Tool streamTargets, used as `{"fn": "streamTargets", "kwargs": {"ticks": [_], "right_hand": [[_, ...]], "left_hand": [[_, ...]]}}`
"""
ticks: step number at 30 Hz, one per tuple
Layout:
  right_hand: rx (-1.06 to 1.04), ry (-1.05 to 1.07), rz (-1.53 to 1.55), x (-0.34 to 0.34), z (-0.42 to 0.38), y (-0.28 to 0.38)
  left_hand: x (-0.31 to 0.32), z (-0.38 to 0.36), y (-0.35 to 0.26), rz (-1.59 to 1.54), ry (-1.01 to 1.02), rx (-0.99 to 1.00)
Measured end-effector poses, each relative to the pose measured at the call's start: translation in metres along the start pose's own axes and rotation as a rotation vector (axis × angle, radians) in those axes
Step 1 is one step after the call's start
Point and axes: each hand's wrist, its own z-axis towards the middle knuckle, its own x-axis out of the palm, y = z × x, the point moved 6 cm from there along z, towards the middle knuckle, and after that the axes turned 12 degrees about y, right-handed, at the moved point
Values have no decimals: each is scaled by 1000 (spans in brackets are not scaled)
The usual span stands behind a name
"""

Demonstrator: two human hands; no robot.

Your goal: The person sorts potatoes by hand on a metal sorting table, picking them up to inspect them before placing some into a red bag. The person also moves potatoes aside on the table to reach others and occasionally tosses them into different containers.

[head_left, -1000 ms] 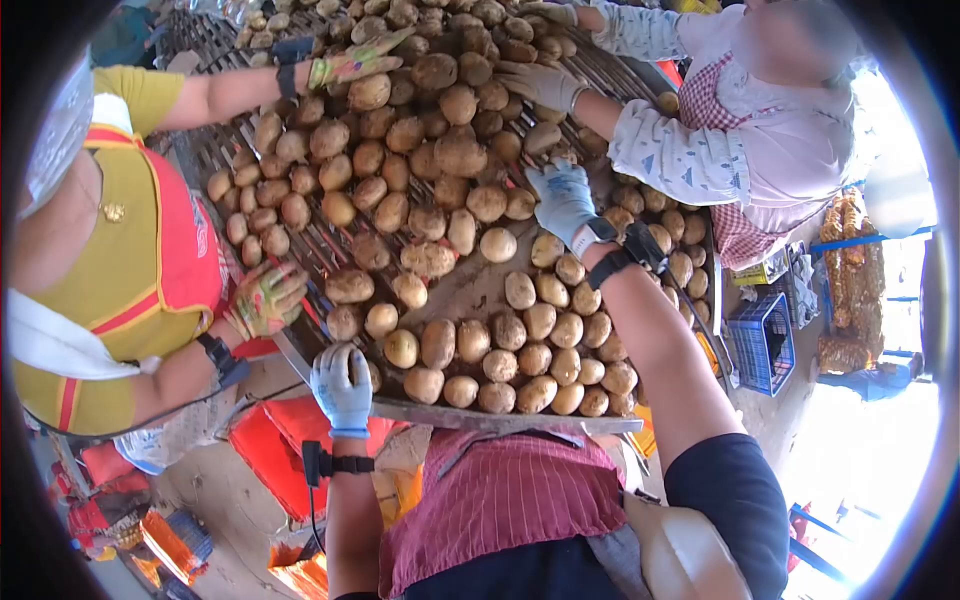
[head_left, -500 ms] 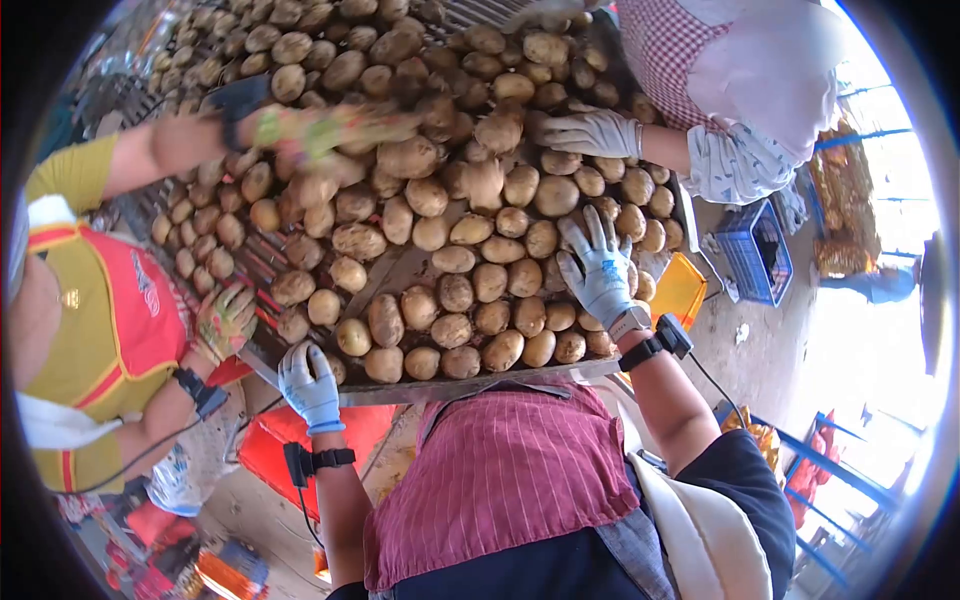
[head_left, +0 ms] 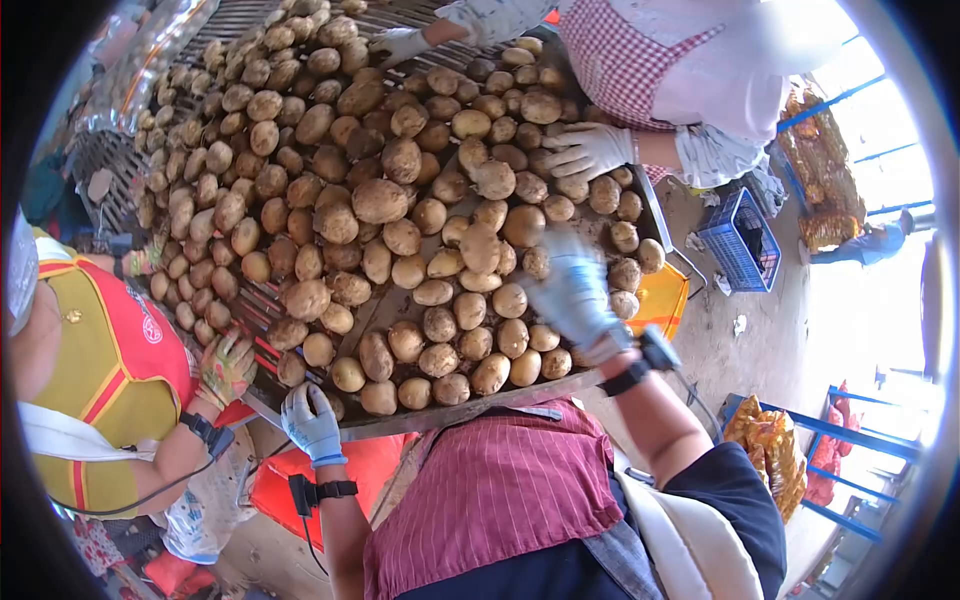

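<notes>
Brown, soil-marked potatoes [head_left: 380,201] cover a metal sorting table [head_left: 470,408] in front of me. My left hand [head_left: 312,425], in a pale blue-and-white glove, rests at the table's near left corner, fingers stretched out beside a potato at the rim. On the right, my right hand [head_left: 572,290] is over the potatoes near the table's right side. Motion smears its gloved fingers, and I cannot tell whether they hold a potato.
A co-worker in a yellow shirt and red apron [head_left: 150,330] stands at the left, one gloved hand [head_left: 228,370] at the table edge. Across the table, another person's white-gloved hand [head_left: 590,150] lies on potatoes. A blue crate [head_left: 742,245] stands on the floor at right.
My right hand has moved slightly left and nearer, now blurred, and potatoes lie where it was. The left co-worker's arm has drawn back from the pile. My left hand stays at the corner.
</notes>
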Motion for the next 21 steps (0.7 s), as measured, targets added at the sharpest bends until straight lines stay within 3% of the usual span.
{"fn": "streamTargets", "kwargs": {"ticks": [1, 3, 4, 6, 9, 11, 13, 15, 17, 18, 19, 20, 21], "right_hand": [[-111, 42, -43, 6, 8, 39], [-216, -176, -91, 27, 32, 75], [-214, -182, -85, 37, 46, 73], [-251, 109, -58, 58, 71, 74], [-200, 145, -55, 31, 43, 49], [-193, -51, -117, 16, 27, 13], [43, 102, -140, 5, 29, -47], [12, -11, -204, -9, 31, -75], [32, 96, -544, -2, 41, -63], [-36, -2, -442, -13, 48, -28], [-168, 69, -160, -24, 56, 13], [-323, 9, 93, -33, 60, 56], [-398, 89, 153, -21, 76, 86]], "left_hand": [[0, 1, 0, 0, -6, 14], [1, 0, 2, 0, 18, -15], [0, 0, 0, 3, 32, -22], [3, -1, 3, 28, 20, 13], [0, -2, 1, 46, -2, 34], [-3, -2, -5, 57, 2, 12], [-4, -3, -5, 58, -76, 84], [-4, -2, -5, 23, -92, 49], [1, -2, 2, 25, -111, 25], [-3, -2, -3, 36, -107, -9], [-5, -2, -5, 55, -90, -37], [-8, 0, -8, 49, -62, -53], [-9, 1, -10, 42, -32, -67]]}}
